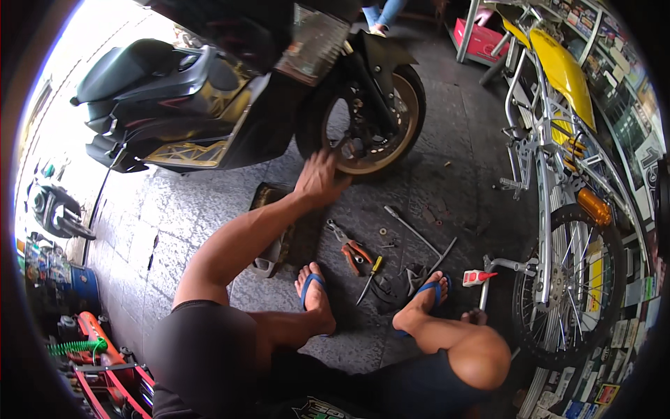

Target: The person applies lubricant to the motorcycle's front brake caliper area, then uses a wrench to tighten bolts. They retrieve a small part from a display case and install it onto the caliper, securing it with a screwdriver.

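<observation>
My left hand (321, 180) reaches forward to the lower edge of the scooter's front wheel (412, 133), fingers stretched out over the tyre and rim, slightly blurred. Nothing shows in its grasp. The black and gold scooter (202, 112) stands ahead of me to the left. Beyond my right knee only a few dark fingertips of my right hand (474, 318) show. They lie beside a silver metal bar (484, 297); whether they grip it is hidden. A white bottle with a red nozzle (476, 278) is just above.
Orange-handled pliers (352, 253), a yellow-handled screwdriver (371, 276), a long T-shaped wrench (412, 229) and small metal parts lie between my feet and the wheel. A dark tray (269, 230) sits left of them. A yellow motorbike (565, 77) stands at right. Another person's legs (384, 14) show far ahead.
</observation>
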A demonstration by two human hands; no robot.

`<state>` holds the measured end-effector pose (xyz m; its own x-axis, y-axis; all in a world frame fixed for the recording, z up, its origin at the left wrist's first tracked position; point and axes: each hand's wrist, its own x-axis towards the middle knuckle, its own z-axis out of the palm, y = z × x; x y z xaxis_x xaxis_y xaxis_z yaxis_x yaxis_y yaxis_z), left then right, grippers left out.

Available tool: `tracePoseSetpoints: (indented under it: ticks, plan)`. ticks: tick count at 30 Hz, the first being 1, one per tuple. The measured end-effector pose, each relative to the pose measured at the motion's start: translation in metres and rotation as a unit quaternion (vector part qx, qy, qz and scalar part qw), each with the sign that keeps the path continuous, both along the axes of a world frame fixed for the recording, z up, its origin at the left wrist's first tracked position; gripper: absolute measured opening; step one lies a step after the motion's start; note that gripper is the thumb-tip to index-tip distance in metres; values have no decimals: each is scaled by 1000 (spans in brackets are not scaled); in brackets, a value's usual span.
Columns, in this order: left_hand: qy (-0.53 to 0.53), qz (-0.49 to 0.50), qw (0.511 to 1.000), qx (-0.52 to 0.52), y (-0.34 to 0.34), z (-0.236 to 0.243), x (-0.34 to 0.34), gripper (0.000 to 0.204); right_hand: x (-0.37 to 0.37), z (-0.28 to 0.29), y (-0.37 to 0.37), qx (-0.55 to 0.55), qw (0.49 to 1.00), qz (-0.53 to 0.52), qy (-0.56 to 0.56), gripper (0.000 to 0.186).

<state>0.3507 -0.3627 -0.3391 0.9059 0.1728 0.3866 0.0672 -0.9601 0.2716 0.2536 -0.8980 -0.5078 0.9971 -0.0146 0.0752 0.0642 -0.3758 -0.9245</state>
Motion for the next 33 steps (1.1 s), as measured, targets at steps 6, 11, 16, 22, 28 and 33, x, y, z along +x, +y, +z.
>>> tracePoseSetpoints:
  ticks: [6, 11, 16, 22, 28, 33]
  plan:
    - [156, 143, 974, -83, 19, -54, -244, 42, 133, 142, 68, 13, 982, 157, -107, 18]
    - [-148, 429, 729, -512, -17, -114, -540, 30, 129, 295, 252, -43, 876, 443, -185, 26]
    - [-199, 623, 664, -364, -99, -33, -618, 38, 35, 323, 373, -79, 652, 731, -187, 33]
    - [-344, 690, 551, -320, -165, -14, -668, 33, -69, 270, 458, -95, 491, 853, -146, 26]
    - [-317, 773, 483, -261, -201, -6, -735, 35, -153, 248, 542, -150, 395, 896, -139, 30]
    - [-279, 787, 533, -137, -143, 37, -805, 31, -231, 234, 630, -195, 331, 897, -218, 37]
